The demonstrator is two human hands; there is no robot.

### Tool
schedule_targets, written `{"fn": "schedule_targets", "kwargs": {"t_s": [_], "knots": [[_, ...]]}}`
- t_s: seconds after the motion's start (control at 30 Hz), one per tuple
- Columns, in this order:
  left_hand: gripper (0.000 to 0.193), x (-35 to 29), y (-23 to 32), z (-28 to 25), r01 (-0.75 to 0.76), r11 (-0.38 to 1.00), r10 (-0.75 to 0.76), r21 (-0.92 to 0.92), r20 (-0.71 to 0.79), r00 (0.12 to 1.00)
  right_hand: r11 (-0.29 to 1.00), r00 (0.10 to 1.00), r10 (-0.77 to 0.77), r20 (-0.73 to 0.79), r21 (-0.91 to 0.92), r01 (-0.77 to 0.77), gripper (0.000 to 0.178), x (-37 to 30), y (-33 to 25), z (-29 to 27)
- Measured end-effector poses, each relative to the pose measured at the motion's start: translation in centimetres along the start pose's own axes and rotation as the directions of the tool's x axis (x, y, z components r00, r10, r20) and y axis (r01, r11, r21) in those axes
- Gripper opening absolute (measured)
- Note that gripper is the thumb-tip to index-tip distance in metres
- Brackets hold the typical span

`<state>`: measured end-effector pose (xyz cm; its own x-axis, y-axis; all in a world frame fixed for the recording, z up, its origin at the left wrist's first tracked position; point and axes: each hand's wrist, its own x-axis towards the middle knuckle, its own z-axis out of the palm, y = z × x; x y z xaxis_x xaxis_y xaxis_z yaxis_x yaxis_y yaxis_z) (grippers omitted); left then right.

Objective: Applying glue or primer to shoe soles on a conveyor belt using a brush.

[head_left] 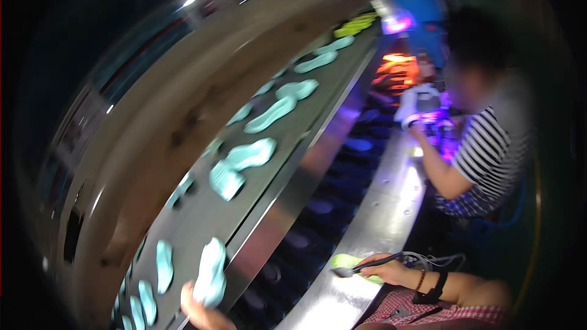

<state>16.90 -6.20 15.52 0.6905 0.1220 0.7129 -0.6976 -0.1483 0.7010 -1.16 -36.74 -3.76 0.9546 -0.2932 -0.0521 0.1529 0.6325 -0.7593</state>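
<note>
Item, lower middle of the frame: the left hand (199,310) is coming in at the bottom edge, its fingers gripping the lower end of a pale teal shoe sole (211,272) that is lying at the near edge of the grey conveyor belt (202,214). Item, lower right: the right hand (391,269) is clenching around a dark brush (365,265), the brush tip touching a yellow-green sole (350,264) that is resting on the shiny metal ledge (379,220); the wrist is wearing a bead bracelet (420,280) and a black watch strap (435,287), and a thin cord (437,260) is trailing just beside the hand. Item, centre of the frame: the belt is running from the lower left to the upper right, carrying more teal soles, singly and in pairs, among them a pair (239,166) at mid-frame and a longer one (272,114) above it; yellow-green soles (354,25) are lying at the far upper end. Item, left of the belt: a broad tan housing (165,116) is curving along its far side. Item, between belt and ledge: a dark lower track (318,208) is showing dim oval shapes, too dark to tell apart. Item, upper right: another person in a striped shirt (489,153) is working at the same ledge, a hand in a white glove (416,107) holding something under violet light (440,128); an orange glow (397,67) is showing beyond, blurred.
</note>
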Motion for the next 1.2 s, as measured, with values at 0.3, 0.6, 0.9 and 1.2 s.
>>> {"fn": "schedule_targets", "kwargs": {"t_s": [0.3, 0.6, 0.9, 1.2], "knots": [[0.046, -2.7, -2.6, 15.9, 0.563, 0.607, -0.162, -0.561, 0.606, 0.778, 0.995, 0.995, -0.017, 0.097, -0.095, 0.027, 0.024, 0.3, -0.8, 2.2], [0.061, -15.9, -2.3, 3.6, 0.832, 0.081, -0.515, -0.549, 0.691, 0.507, 0.992, 0.949, 0.084, 0.303, -0.12, -0.049, 0.017, -0.2, -0.2, 4.4], [0.081, -26.9, -1.8, 2.3, 0.628, -0.188, -0.73, -0.755, 0.535, 0.425, 0.933, 0.887, 0.258, 0.384, -0.337, -0.125, 0.021, -0.4, 1.5, 7.4], [0.08, -28.7, -1.2, 3.1, 0.597, -0.211, -0.748, -0.774, 0.521, 0.411, 0.854, 0.881, 0.286, 0.376, -0.516, -0.057, 0.02, 0.8, 4.3, 9.8]]}}
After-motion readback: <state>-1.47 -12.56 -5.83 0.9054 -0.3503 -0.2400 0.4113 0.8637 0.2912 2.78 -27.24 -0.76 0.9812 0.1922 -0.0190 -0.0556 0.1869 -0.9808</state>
